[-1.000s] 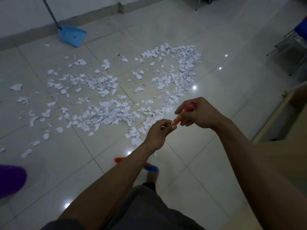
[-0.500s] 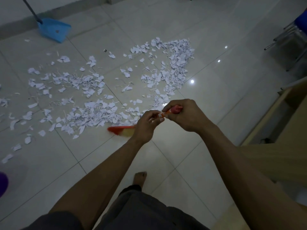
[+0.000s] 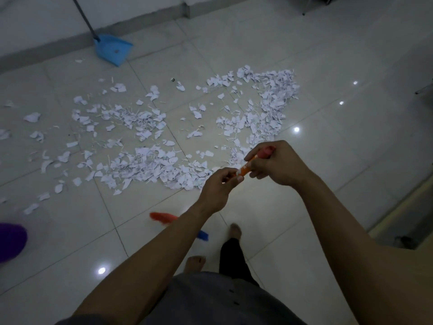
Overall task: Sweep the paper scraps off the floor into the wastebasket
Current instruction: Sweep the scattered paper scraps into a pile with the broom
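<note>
Paper scraps [image 3: 150, 165]: strewn wide over the floor [image 3: 328, 66], out from the mouth of the dustpan [image 3: 112, 49], thickest in two patches.
Handling: feather-light and loose; likely to flutter and skid on the glossy tile, so short, low strokes.
Broom [image 3: 161, 216]: bristle head beyond the scraps from the dustpan.
Left hand [image 3: 218, 191]: pinching the stiff handle.
Right hand [image 3: 276, 165]: wrapped round the handle's top.

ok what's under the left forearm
The broom head: orange bristles show on one side, a blue tip on the other. The left forearm covers its middle and the lower handle.
</note>
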